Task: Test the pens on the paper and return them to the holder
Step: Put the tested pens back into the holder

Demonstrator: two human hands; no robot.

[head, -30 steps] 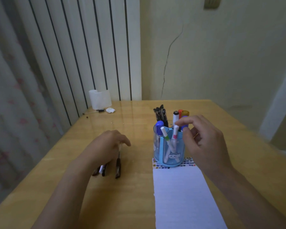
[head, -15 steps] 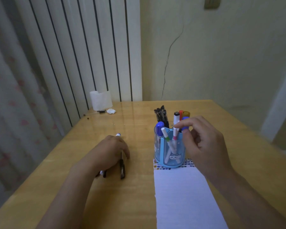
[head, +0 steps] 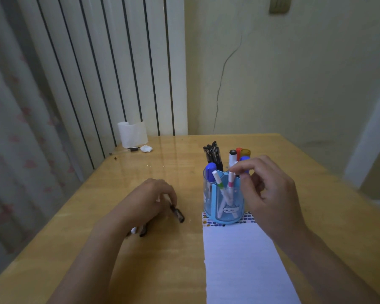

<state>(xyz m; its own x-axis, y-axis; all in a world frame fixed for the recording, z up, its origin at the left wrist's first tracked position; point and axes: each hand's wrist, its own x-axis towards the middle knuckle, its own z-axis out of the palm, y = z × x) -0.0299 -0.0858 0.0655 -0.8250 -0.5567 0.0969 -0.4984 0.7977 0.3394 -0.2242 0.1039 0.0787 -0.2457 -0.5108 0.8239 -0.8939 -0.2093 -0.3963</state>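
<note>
No readable text, brand or number anywhere. Only a small cartoon face on the near wall of the blue pen holder (head: 223, 212), without legible lettering.

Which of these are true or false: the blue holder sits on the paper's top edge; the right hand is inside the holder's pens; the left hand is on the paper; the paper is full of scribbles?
1. The blue plastic pen holder stands on the white paper sheet's patterned top edge. True.
2. The right hand reaches among the holder's pens. True.
3. The left hand rests on the paper. False: it lies over dark pens on the wooden table.
4. The paper is covered in scribbles. False: it looks blank.
</note>
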